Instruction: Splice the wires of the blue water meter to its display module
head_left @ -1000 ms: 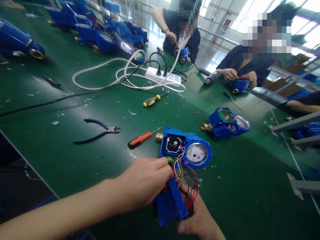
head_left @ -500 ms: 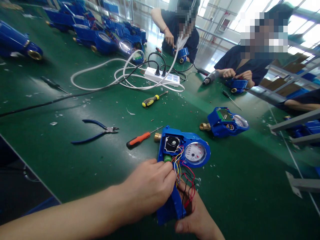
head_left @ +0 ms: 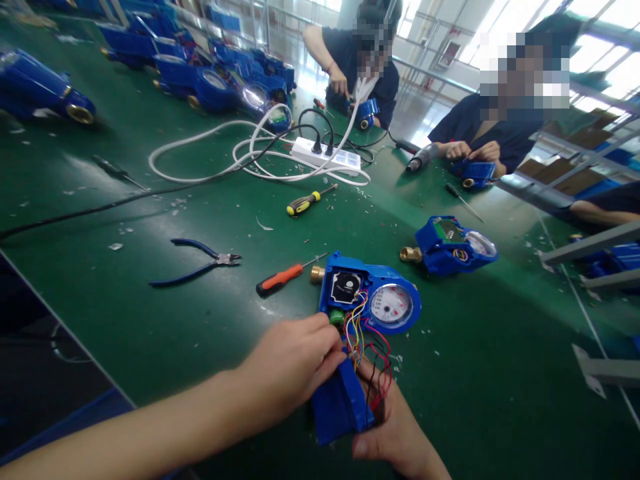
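Observation:
A blue water meter (head_left: 345, 263) lies open on the green table, its round dial at the right and a black square module in its housing. Coloured wires (head_left: 356, 320) run from it down to a blue plastic cover (head_left: 340, 403). My right hand (head_left: 400, 427) grips this cover from the right, thumb below and fingers behind. My left hand (head_left: 300, 350) is closed at the cover's upper edge, beside a green cylinder (head_left: 337, 317); its fingertips are partly hidden, so what they pinch is unclear.
Left of the meter lie an orange screwdriver (head_left: 280, 280) and cutting pliers (head_left: 205, 263); beyond are a yellow screwdriver (head_left: 303, 203) and a white power strip (head_left: 325, 157). Another meter (head_left: 445, 247) stands right. Several more crowd the back left. Two co-workers sit across the table.
My left hand has drawn slightly back from the green cylinder toward the cover's edge, showing more of both. My right hand keeps its hold on the cover.

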Demonstrator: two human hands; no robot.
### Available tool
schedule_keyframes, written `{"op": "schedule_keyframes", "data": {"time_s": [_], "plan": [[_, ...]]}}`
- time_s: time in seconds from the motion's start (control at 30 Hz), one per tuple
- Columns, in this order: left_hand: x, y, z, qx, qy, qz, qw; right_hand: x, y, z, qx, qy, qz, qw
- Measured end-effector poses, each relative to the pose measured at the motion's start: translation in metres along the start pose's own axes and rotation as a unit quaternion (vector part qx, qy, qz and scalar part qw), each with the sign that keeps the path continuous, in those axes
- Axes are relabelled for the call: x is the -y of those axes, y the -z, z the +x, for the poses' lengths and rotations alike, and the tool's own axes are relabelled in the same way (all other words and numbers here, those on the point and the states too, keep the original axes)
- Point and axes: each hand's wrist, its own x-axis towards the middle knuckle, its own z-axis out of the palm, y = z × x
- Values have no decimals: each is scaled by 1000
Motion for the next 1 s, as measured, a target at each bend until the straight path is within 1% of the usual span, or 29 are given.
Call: {"op": "schedule_keyframes", "data": {"time_s": [0.1, 0.2, 0.27, 0.37, 0.5, 0.53, 0.6, 0.63, 0.7, 0.77, 0.8, 0.83, 0.87, 0.9, 0.93, 0.97, 1.0], "plan": [[-2, 3, 4, 28, -54, 65, 996, 1, -2, 1, 3, 1, 0, 1000], [-7, 6, 7, 49, -113, 148, 981, 2, -4, 1, 3, 7, -7, 1000], [-10, 7, 8, 40, -147, 191, 970, 2, -4, 1, -2, 17, -10, 1000], [-11, 4, 9, 7, -182, 228, 956, 1, -4, 1, -2, 21, -7, 1000], [-8, -4, 9, -25, -186, 219, 957, 2, -4, 1, 6, 13, -3, 1000], [-7, -5, 10, -27, -172, 204, 963, 3, -4, 1, 6, 14, -3, 1000], [-4, -5, 9, -33, -115, 164, 979, 3, -4, 1, 4, 15, -8, 1000], [-4, -5, 8, -40, -70, 145, 986, 3, -4, 1, 1, 13, -16, 1000], [-4, -3, 2, -48, 42, 90, 994, 2, -5, -1, -20, 20, -47, 999], [-8, -5, -8, -26, 134, -18, 991, 1, -8, -5, -63, 47, -131, 988], [-11, -7, -13, -7, 163, -98, 982, 1, -10, -8, -100, 67, -201, 972], [-15, -12, -18, 10, 175, -186, 967, 1, -13, -11, -146, 86, -282, 944], [-19, -18, -23, 20, 171, -275, 946, 2, -16, -15, -193, 102, -363, 906], [-24, -24, -26, 21, 158, -359, 920, 4, -20, -19, -234, 112, -433, 863], [-29, -31, -29, 9, 146, -435, 889, 6, -23, -22, -264, 116, -487, 824], [-32, -39, -30, -9, 143, -498, 855, 7, -26, -26, -282, 114, -525, 795], [-35, -46, -30, -31, 150, -548, 822, 9, -28, -29, -286, 110, -551, 776]]}}
